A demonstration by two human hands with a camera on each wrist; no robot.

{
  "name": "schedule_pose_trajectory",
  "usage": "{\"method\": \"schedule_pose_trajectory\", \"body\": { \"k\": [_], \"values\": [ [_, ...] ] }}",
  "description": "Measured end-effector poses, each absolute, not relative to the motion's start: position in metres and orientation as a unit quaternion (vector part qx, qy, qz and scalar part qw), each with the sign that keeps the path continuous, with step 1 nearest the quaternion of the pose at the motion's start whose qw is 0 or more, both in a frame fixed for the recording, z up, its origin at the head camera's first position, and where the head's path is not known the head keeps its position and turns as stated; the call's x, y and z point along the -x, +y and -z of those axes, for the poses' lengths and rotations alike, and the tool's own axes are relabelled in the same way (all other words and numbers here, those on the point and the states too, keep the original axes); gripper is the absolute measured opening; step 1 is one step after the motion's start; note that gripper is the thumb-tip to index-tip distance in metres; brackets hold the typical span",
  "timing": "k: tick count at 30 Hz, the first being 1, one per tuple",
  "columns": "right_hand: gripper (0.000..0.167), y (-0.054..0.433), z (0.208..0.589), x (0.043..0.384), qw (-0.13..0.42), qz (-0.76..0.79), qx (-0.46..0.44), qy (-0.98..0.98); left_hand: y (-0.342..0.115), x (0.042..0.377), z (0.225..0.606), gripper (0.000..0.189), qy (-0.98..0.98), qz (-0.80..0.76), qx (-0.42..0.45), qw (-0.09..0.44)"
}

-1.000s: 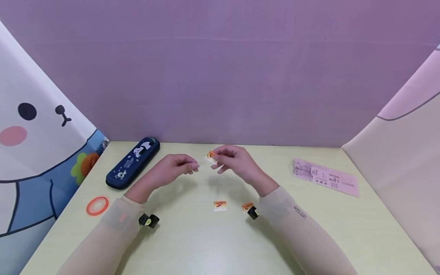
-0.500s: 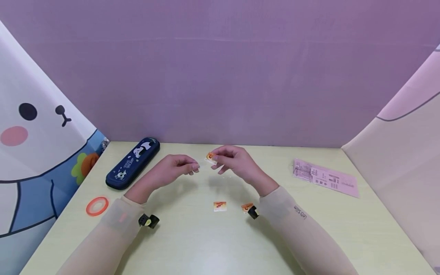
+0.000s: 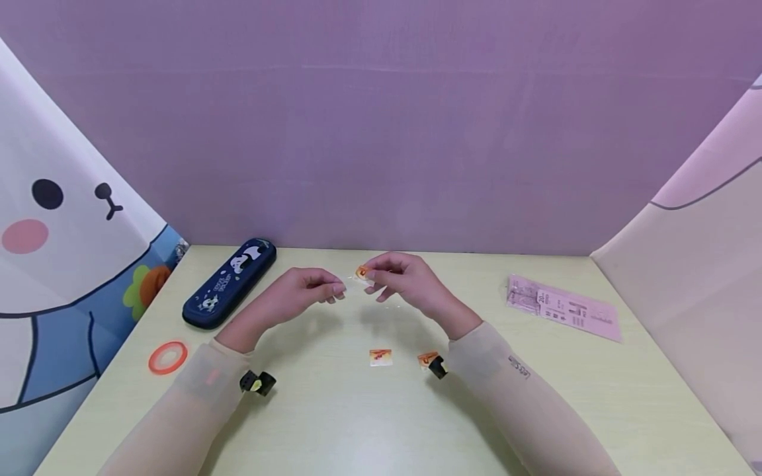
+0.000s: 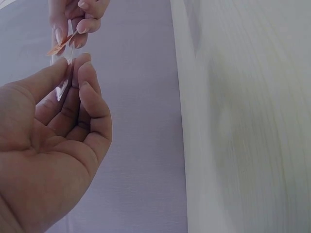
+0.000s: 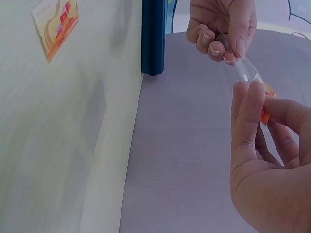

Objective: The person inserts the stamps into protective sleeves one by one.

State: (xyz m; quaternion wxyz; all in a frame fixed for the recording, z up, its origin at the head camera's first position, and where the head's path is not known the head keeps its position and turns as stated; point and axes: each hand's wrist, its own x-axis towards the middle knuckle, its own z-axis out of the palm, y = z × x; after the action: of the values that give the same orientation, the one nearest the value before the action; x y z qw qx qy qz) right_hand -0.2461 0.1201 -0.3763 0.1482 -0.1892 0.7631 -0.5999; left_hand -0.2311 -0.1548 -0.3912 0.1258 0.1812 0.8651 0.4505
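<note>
Between thumb and fingers, my right hand (image 3: 407, 281) pinches a small orange-and-white stamp (image 3: 362, 271), held above the table. My left hand (image 3: 297, 291) pinches a clear plastic sleeve (image 5: 247, 72) that stretches across to the right fingertips. In the right wrist view the stamp's orange part overlaps the end of this plastic, partly hidden by the right fingers. The left wrist view has the glossy sleeve (image 4: 61, 91) between left thumb and fingers. Two similar stamps lie on the table: one (image 3: 381, 357) in the middle, another (image 3: 426, 359) partly behind the right wrist camera.
A dark blue pencil case (image 3: 229, 283) with panda pictures lies at the table's back left. In front of it is an orange ring (image 3: 156, 360), flat on the table. A pink printed packet (image 3: 565, 307) lies at the right. A purple cloth (image 3: 381, 132) hangs behind.
The stamp in my right hand has shifted slightly left and less of its white part shows. The left hand has hardly moved, and the things on the table stay put.
</note>
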Motion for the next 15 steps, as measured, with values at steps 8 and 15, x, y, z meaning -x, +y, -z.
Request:
{"method": "schedule_pose_trajectory", "body": {
  "k": [8, 15],
  "values": [
    [0.025, 0.1203, 0.3768, 0.2466, 0.148, 0.602, 0.189, 0.762, -0.1545, 0.2293, 0.3903, 0.039, 0.865, -0.449, -0.184, 0.125],
    [0.025, 0.1211, 0.3771, 0.2474, 0.146, 0.599, 0.189, 0.764, -0.1547, 0.2302, 0.39, 0.041, 0.865, -0.451, -0.181, 0.127]
  ]
}}
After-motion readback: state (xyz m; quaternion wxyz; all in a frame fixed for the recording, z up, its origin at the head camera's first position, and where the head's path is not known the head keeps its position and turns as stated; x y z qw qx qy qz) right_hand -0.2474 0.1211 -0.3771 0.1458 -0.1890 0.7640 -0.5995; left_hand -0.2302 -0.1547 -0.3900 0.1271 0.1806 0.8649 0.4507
